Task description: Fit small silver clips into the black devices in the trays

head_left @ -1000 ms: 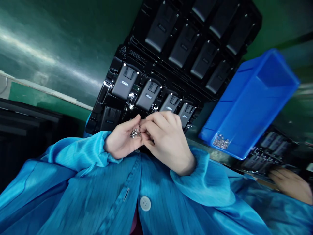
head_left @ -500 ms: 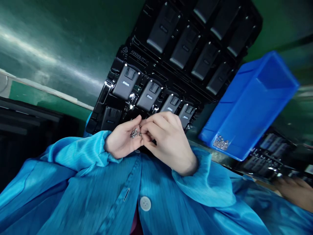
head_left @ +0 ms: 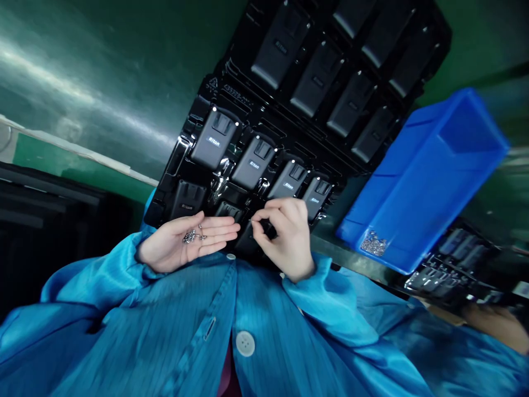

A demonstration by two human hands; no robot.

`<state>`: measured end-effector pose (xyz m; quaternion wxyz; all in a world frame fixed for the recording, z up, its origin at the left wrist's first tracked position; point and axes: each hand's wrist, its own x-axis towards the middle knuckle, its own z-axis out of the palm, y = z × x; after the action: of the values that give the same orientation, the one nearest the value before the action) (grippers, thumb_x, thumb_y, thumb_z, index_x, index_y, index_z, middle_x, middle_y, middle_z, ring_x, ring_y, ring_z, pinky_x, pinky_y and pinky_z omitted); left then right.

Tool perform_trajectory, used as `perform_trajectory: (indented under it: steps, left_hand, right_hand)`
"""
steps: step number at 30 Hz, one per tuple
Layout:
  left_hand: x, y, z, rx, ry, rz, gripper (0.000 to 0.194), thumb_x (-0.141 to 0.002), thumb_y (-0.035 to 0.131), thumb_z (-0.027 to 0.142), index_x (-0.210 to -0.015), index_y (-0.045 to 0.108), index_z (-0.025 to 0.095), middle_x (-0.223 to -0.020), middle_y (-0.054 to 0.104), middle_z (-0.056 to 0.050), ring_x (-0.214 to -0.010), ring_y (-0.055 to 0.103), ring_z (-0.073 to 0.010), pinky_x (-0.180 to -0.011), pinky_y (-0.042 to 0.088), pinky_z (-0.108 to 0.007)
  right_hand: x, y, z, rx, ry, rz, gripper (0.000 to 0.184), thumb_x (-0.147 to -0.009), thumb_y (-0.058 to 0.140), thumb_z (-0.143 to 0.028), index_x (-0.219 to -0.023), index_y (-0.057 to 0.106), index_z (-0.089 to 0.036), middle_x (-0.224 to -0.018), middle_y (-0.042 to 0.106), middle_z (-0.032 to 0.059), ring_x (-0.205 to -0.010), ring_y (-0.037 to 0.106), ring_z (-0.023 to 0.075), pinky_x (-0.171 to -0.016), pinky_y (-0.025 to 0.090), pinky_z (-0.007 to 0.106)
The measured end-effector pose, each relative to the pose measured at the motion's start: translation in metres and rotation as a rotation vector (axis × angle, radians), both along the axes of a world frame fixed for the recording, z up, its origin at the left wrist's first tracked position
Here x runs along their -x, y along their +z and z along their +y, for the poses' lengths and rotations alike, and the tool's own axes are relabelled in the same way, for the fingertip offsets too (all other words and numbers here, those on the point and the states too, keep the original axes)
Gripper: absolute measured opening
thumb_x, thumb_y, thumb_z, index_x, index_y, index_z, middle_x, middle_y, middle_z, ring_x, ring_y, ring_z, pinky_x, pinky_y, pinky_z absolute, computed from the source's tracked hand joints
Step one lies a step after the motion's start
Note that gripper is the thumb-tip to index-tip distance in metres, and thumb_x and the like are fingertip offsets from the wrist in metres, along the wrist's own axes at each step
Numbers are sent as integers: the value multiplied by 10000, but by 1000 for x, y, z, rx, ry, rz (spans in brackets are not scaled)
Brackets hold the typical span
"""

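My left hand (head_left: 192,240) lies palm up with its fingers stretched out flat. Several small silvery screws (head_left: 193,236) rest in a loose pile on its palm. My right hand (head_left: 285,234) is closed in a pinch, apart from the left; a tiny glint at its fingertips looks like one screw (head_left: 250,220), mostly hidden. Just beyond both hands is a black plastic tray (head_left: 194,110) of black rectangular cases marked "Riton". The nearest cases are a dark case (head_left: 228,211) between my hands and another case (head_left: 290,179) just above the right hand, which partly covers the near row.
Behind the first tray, a second black tray (head_left: 243,82) bears more black cases. A blue bin (head_left: 407,182) stands tilted in view at the right, with a heap of silvery screws (head_left: 373,243) inside. Another person's arm (head_left: 496,325) shows at lower right. Dark stacked trays (head_left: 61,220) stand at left.
My hands have come apart. The left has moved left and flattened out with the screws on it; the right has drawn off its palm in a pinch.
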<state>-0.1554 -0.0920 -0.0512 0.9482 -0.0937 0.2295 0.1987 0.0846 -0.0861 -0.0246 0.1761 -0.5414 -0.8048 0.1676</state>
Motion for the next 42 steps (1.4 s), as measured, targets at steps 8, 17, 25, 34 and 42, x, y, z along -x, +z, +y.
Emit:
perform_trajectory:
  steps: [8,17,25,34,42]
  left_hand:
    - [2,-5,-3,42,-14,45,472,-1024,360,356,-1334,590,84,-1421,553,-153,-1376,474,-230,-1213,240,-393]
    - [-1,-5,-3,50,7,50,452,-1017,388,324,-1336,576,64,-1423,544,-164,-1367,484,-225,-1217,236,-395]
    - [-1,-6,-5,43,12,46,453,-1020,377,321,-1343,565,64,-1414,558,-154,-1380,467,-228,-1230,200,-408]
    - [-6,2,3,-7,126,-57,547,-1041,282,406,-1353,569,60,-1429,549,-159,-1388,458,-234,-1204,260,-382]
    - [-18,16,10,-60,130,-92,683,-1039,146,472,-1305,604,41,-1243,672,-171,-1107,653,-207,-1037,431,-336]
  right_hand:
    - [12,-20,-2,-121,-37,-178,56,-851,637,-147,-853,628,-202,-919,623,40,-946,511,211,-848,395,366]
    - [18,-23,-2,-249,1,-296,56,-863,623,-154,-832,646,-195,-885,644,50,-953,505,211,-883,400,378]
    - [8,-26,-18,-303,13,-311,148,-854,681,-178,-987,707,-237,-875,652,29,-951,497,197,-970,401,391]
    - [17,2,-18,-180,-7,-41,198,-846,650,-165,-1029,671,-236,-919,610,46,-951,536,218,-924,455,443]
    - [46,27,-2,-30,162,35,83,-899,618,-182,-947,674,-220,-974,630,46,-1019,508,215,-927,451,405]
